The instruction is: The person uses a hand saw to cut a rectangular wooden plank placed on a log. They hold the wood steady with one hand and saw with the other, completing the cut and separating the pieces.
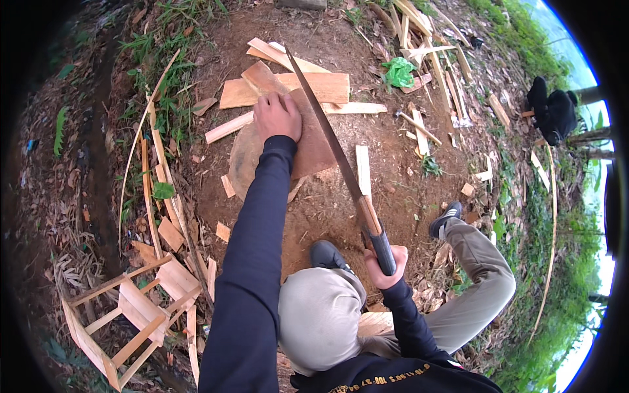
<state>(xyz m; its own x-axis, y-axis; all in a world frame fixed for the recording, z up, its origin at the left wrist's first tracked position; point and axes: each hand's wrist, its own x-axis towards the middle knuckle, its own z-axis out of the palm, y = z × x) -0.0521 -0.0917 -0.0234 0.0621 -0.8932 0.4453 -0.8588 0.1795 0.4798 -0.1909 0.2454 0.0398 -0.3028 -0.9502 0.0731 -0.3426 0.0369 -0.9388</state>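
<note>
My left hand (278,118), its fingers curled, holds down a reddish-brown board (314,147) on a round tree stump (244,160). In my right hand (386,268) is the dark grip of a handsaw (337,147), with wood showing where the blade meets the handle. The long blade tapers away from me along the board's right edge; its teeth cannot be made out, nor whether it touches the board. Beyond my left fingers a short wood piece (263,77) rests across a wider pale plank (321,87).
A small wooden stool frame (141,314) lies at the lower left, near long strips (164,190). To the right are a hammer (419,126), a green plastic bag (398,72) and scattered offcuts. My shoe (447,218) is on the dirt, and dark objects hang by the posts (553,111).
</note>
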